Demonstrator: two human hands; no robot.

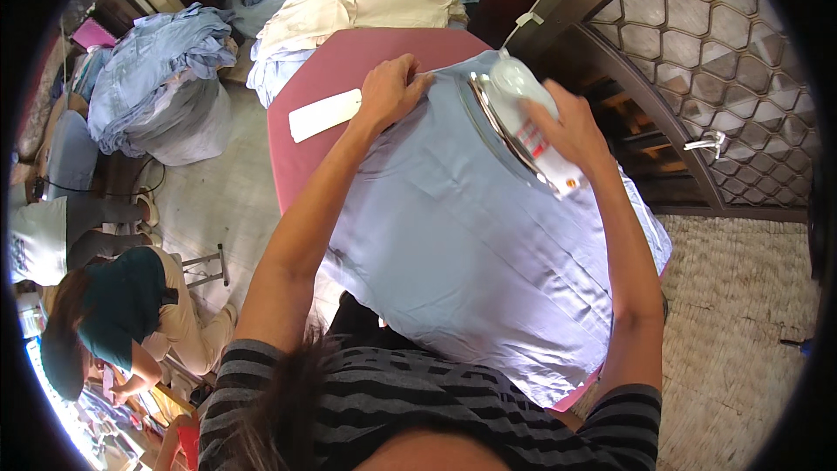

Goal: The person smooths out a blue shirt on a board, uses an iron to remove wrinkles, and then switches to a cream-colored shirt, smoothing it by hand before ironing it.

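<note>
A light blue garment (453,218) is spread over a red-pink ironing board (292,179), its near part hanging toward me with creases. At the garment's far left edge, my left hand (389,94) is closed with curled fingers on the cloth; the fingertips are partly hidden. My right hand (567,129) is wrapped round a white and grey clothes iron (521,92), slightly blurred. The iron lies on the right part of the cloth, its metal edge facing left. Beside my left wrist, a blank white card strip (318,117) rests on the board.
Cream cloth (366,2) is piled beyond the board. A bundle of blue clothes (161,70) stands at the far left. A dark-framed lattice gate (689,78) is close on the right. A person in a green top (118,305) sits at the lower left, another stands nearby.
</note>
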